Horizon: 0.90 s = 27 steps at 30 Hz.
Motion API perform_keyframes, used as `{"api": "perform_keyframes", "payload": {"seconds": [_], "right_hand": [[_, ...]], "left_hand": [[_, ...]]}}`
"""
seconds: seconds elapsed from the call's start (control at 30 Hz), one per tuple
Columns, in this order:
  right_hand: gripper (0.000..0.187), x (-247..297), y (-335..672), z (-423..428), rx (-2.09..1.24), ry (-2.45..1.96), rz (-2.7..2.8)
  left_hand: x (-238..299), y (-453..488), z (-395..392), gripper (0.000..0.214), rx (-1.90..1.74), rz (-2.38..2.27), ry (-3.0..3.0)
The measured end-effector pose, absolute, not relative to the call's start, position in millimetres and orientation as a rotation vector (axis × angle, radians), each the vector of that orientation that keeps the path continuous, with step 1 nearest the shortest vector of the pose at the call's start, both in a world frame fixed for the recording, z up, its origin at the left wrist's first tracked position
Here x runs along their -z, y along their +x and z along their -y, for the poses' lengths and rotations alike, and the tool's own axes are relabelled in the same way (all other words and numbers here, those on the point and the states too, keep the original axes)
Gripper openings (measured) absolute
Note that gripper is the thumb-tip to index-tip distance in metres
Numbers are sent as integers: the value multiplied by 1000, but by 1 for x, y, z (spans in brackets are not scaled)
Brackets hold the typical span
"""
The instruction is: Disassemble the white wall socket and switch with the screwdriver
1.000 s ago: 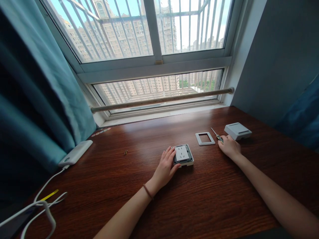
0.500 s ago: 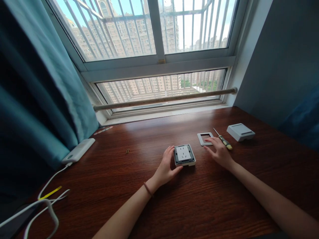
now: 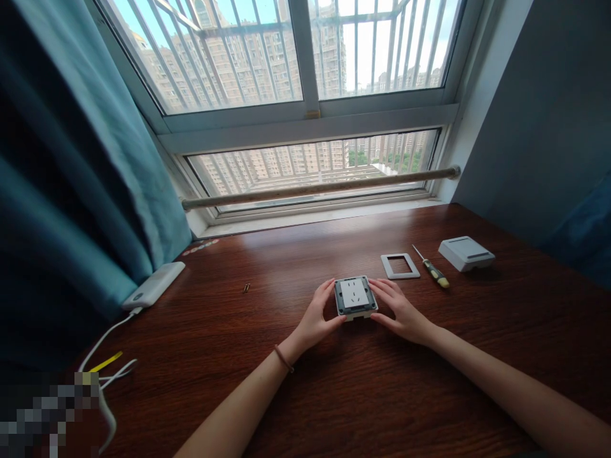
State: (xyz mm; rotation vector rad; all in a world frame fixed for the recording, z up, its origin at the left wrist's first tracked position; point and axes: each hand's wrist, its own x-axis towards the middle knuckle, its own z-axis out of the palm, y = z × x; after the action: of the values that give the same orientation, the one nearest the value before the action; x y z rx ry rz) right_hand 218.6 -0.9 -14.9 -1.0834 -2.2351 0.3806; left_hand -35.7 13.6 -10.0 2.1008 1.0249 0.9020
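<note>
A wall socket with a white face and a dark grey surround sits on a white back box on the wooden table. My left hand grips its left side, with fingers at the far corner and thumb at the near one. On the opposite side my right hand holds the right edge the same way. Beyond the right hand lies a white cover frame with a square opening. A screwdriver with a yellow and dark handle rests to the right of the frame.
Two small screws lie left of the socket. A second white box stands at the right. At the left, a white power bank with a cable lies by the blue curtain. The window and its rail border the table's far edge.
My right hand has moved left, from over the cover frame to the socket's right side. The frame now lies uncovered. My left hand stays on the socket.
</note>
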Motion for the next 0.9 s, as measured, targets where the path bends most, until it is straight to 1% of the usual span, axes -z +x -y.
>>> {"api": "perform_keyframes", "payload": {"seconds": [0.37,0.9], "right_hand": [[54,17,218,-1,-375,-1103,2236],[49,16,218,-1,-365,-1086,2182]], "left_hand": [[9,-37,-15,71,-915,-1059,2064],[9,-34,-17,69,-994,-1054,1954]]}}
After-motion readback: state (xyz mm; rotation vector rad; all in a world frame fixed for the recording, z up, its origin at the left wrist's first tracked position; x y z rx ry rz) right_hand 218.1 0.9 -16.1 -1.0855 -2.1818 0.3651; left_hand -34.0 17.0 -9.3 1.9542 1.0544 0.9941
